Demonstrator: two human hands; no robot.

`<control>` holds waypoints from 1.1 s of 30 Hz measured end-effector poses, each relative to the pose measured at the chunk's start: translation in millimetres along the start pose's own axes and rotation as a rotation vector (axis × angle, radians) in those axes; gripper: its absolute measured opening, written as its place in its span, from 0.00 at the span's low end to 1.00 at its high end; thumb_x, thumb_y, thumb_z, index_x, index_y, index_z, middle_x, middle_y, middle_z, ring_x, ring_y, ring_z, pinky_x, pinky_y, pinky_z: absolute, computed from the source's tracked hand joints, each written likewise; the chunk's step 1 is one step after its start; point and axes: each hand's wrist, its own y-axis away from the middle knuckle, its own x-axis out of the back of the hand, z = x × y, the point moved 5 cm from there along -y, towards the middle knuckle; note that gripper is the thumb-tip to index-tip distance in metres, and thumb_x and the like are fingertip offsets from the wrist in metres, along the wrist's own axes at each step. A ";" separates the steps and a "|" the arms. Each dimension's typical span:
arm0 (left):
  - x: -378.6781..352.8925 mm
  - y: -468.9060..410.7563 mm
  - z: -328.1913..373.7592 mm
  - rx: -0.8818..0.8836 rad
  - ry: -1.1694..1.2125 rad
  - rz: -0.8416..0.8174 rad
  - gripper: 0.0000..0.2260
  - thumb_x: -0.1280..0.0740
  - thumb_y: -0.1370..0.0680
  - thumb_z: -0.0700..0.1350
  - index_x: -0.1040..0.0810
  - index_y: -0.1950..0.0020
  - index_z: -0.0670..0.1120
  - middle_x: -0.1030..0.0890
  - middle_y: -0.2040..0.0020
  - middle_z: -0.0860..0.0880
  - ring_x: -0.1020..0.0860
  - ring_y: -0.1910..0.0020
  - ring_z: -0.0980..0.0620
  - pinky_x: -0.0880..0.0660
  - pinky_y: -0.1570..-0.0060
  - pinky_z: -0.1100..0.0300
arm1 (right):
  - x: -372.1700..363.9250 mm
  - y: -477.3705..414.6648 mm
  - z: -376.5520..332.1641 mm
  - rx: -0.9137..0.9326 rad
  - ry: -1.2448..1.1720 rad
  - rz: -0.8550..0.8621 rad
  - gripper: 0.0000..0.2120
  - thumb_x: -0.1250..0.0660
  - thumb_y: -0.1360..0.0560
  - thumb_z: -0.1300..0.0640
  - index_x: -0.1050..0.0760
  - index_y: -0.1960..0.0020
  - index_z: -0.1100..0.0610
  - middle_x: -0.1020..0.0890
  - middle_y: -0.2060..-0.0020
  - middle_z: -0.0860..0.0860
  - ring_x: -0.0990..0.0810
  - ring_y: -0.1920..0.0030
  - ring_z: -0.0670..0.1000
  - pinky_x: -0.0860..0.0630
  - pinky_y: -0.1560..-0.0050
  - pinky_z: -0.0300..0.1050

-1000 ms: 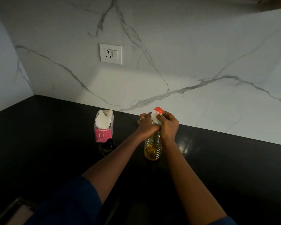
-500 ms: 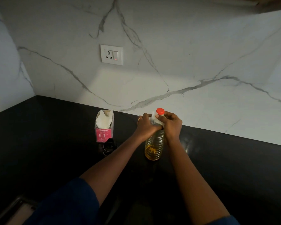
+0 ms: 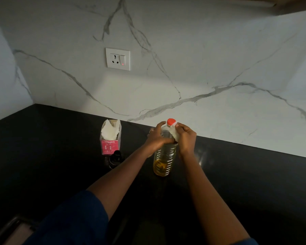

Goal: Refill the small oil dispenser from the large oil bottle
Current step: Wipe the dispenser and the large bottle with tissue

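Since the earlier frames, the right hand (image 3: pixel 186 138) had been lowered slightly along the large oil bottle (image 3: pixel 164 160), and the tissue (image 3: pixel 173 133) held in it had been drawn down from beside the red cap (image 3: pixel 171 122) to the bottle's shoulder, so that the cap was left more exposed. The bottle itself was seen in the same place, upright on the black counter (image 3: pixel 60 156), with yellow oil only in its lower part and the cap on its neck.

The upper body of the bottle was gripped by the left hand (image 3: pixel 157 138), its fingers curled round the far side. The white tissue was pinched in the fingers of the right hand and pressed against the bottle just under the cap.

The small oil dispenser (image 3: pixel 115 159), a dark bottle, was stood on the counter to the left of the large bottle, apart from it and touched by neither hand; its details could not be made out in the dim light. Just behind it a pink tissue box (image 3: pixel 110 138) was placed, with white paper standing out of its top. A white socket plate (image 3: pixel 117 59) with a red light was set in the veined marble wall (image 3: pixel 219 68). A blue sleeve (image 3: pixel 74 218) was seen on the left arm.
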 end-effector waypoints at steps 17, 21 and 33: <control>-6.5 7.1 5.8 -0.116 -0.014 0.064 0.37 0.25 0.33 0.47 0.40 0.29 0.49 0.31 0.34 0.45 0.30 0.35 0.46 0.29 0.45 0.56 | 4.0 -7.3 7.0 -0.073 -0.054 -0.010 0.10 0.30 0.29 0.63 0.19 0.48 0.62 0.16 0.52 0.55 0.18 0.52 0.53 0.21 0.47 0.50; -4.9 6.9 5.8 -0.122 -0.142 0.075 0.42 0.25 0.33 0.51 0.46 0.25 0.54 0.38 0.31 0.42 0.40 0.30 0.43 0.34 0.35 0.46 | 11.5 -9.6 1.9 0.009 0.041 -0.005 0.05 0.32 0.26 0.61 0.19 0.53 0.63 0.17 0.59 0.55 0.19 0.57 0.52 0.22 0.55 0.45; 6.8 5.5 18.2 -0.199 -0.181 -0.027 0.29 0.40 0.28 0.56 0.41 0.28 0.55 0.35 0.28 0.48 0.42 0.27 0.45 0.55 0.28 0.39 | 7.4 22.3 33.4 0.244 0.224 -0.051 0.18 0.39 0.21 0.59 0.32 0.32 0.54 0.19 0.54 0.57 0.26 0.64 0.36 0.28 0.64 0.24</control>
